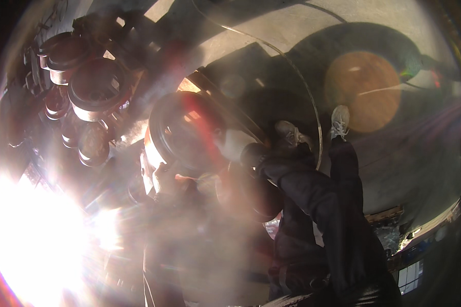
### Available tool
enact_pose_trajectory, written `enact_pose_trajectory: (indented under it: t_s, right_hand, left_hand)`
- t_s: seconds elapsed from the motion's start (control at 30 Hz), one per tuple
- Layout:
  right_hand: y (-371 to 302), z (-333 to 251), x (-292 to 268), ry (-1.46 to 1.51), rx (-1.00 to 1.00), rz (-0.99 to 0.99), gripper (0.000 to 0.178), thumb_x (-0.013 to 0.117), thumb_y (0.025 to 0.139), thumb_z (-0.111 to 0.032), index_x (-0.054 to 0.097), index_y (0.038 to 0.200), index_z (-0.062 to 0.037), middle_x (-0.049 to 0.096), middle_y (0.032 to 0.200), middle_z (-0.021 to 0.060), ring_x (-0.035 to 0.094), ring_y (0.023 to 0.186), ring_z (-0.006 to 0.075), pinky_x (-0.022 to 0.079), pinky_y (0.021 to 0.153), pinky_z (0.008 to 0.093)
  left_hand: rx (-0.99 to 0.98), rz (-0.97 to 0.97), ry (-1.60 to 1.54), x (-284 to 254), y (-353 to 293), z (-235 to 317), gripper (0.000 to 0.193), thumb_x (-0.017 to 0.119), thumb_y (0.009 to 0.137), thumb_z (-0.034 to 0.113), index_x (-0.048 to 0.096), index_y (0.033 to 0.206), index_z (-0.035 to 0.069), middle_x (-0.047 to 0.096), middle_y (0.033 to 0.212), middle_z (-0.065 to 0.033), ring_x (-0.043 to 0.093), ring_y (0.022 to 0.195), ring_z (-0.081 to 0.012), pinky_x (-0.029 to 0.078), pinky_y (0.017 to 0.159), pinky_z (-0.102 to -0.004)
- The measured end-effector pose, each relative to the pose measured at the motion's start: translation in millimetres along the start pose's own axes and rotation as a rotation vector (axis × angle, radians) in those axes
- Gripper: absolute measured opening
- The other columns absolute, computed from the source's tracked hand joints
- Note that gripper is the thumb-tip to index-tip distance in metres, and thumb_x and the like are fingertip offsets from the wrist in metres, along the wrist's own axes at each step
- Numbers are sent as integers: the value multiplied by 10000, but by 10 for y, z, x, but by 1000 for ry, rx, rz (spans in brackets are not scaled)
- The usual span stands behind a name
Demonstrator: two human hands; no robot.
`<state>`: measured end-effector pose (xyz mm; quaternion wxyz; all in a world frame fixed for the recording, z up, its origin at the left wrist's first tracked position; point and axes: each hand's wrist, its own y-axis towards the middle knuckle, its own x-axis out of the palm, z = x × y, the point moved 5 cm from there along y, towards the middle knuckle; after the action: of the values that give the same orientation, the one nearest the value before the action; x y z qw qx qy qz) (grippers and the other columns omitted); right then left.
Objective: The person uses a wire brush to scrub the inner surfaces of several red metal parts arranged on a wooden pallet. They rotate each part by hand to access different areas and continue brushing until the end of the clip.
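Observation:
A large round, dark metal part (182, 130) with a raised rim stands tilted at the centre, crossed by a red streak of glare. My left hand (161, 179), in a pale glove, grips its lower left rim. At its right side is my right hand (239, 145), in a white glove below a dark cuff; haze and glare wash out its fingers. Just below my right wrist sits another rounded dark part (258, 197), partly hidden by my sleeve.
Several flanged cylindrical metal parts (97, 87) are heaped at the left. A wooden beam (225, 105) runs diagonally behind the round part. A thin cable or hose (297, 71) curves across the floor near my shoes (339, 120). Strong sun glare covers the lower left.

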<state>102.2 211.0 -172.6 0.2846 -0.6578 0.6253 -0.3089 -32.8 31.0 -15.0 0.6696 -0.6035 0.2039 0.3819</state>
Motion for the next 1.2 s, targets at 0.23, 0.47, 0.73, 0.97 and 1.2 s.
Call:
enact_pose_trajectory:
  t_s: [0.23,0.47,0.73,0.97,1.2]
  right_hand:
    - [-130,-174,-208,39,37,-61,448,441,1042,-438,708,1123,-87,735,981,192,709,885,403,552,822,504]
    - [-180,-100,-281,73,91,-173,412,462,1045,-416,678,1253,-133,736,1084,168,696,962,414,555,870,497]
    - [-197,-92,-276,57,94,-159,434,414,1058,-417,655,1281,-133,714,1169,176,682,1022,409,540,911,513]
    - [-89,30,-202,160,-4,-25,677,398,1035,-523,719,951,67,708,777,272,721,630,389,597,600,490]
    - [67,20,-179,91,10,-62,717,373,1042,-552,715,992,76,720,810,271,722,613,384,585,518,470]
  left_hand:
    - [282,-31,213,-31,8,57,434,759,915,347,758,1086,-52,773,916,-92,694,862,-180,518,830,-320]
    - [349,66,328,11,57,-243,453,756,918,350,745,1080,-73,763,898,-103,681,860,-176,508,827,-315]
    - [65,102,112,11,83,-385,480,760,916,364,740,1083,-86,747,903,-102,662,833,-175,510,804,-326]
    - [234,-41,348,39,170,-587,723,819,735,445,662,1317,45,621,1131,-165,621,1022,-277,515,868,-389]
    - [314,-59,368,-54,17,35,510,755,902,422,758,1073,-59,752,920,-118,676,841,-187,522,813,-341]
